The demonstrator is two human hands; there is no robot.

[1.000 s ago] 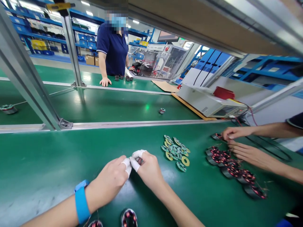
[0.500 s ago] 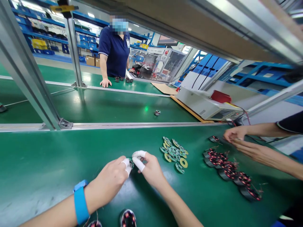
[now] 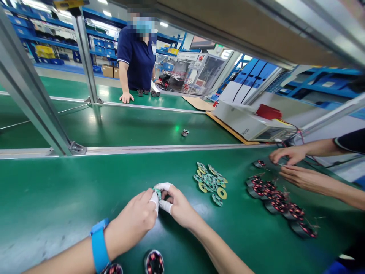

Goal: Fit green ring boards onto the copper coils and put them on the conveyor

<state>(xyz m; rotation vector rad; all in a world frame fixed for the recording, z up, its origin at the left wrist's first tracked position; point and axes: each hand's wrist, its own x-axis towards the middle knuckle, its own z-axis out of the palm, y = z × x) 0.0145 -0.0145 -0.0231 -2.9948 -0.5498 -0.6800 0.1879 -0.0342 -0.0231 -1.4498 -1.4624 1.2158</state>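
The left hand (image 3: pixel 134 219), with a blue wristband (image 3: pixel 98 244) on its wrist, now sits closer against the right hand (image 3: pixel 176 205) than a second ago, and the small green disc (image 3: pixel 157 193) pinched between them has come into view; earlier it was mostly buried behind the white finger cots. Both hands are closed around that disc, thumb and forefinger tips meeting on it just above the green bench (image 3: pixel 57 198). Judging from this, the piece is being turned or aligned at the fingertips. On the conveyor (image 3: pixel 128 127) behind, a small part (image 3: pixel 185 133) has drifted leftward. To the right lies a pile of green discs (image 3: pixel 211 180), then a row of coils (image 3: pixel 276 199), where a co-worker's hands (image 3: pixel 288 165) have shifted slightly.

How much of the disc the fingers cover cannot be made out. Two coils (image 3: pixel 154 263) at the bottom edge are cut off.
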